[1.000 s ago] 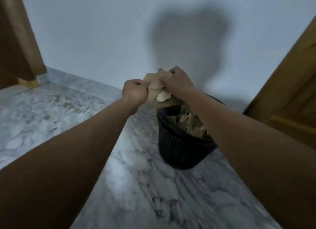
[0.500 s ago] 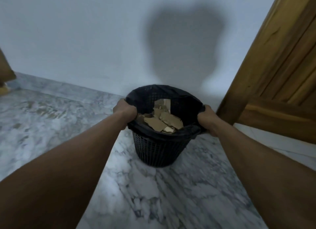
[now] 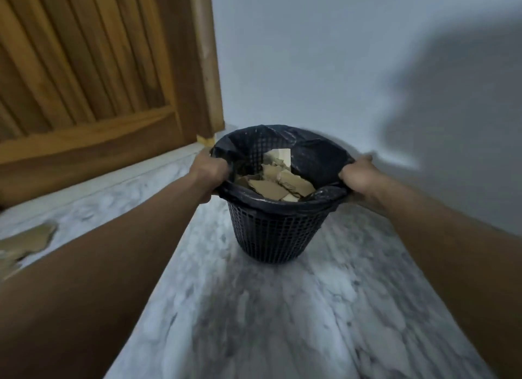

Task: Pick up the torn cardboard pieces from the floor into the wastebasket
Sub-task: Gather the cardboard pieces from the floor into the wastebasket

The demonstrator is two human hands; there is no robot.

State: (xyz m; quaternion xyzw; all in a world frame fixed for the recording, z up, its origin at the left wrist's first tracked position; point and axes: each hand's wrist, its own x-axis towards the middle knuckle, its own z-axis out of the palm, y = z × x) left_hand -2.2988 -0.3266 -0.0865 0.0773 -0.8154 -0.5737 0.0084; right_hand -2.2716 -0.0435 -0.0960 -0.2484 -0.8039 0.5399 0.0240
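Both my hands grip the rim of the wastebasket (image 3: 274,231), one on each side.

My left hand (image 3: 209,171) curls over the rim on the left and my right hand (image 3: 360,175) curls over it on the right, fingers closed on the edge where the black liner bag (image 3: 319,149) folds over. The basket is dark plastic mesh and sits upright between my forearms; with the blur I cannot tell whether its base touches the marble floor (image 3: 282,308) or hangs just above it. Torn cardboard pieces (image 3: 271,189) lie piled inside it, brown and pale, some leaning on the back wall. Another cardboard scrap (image 3: 26,240) lies on the floor well off to the left, past my left arm. A wooden door (image 3: 93,67) stands behind on the left, and a pale wall (image 3: 310,53) with a dark shadow (image 3: 457,110) on the right.
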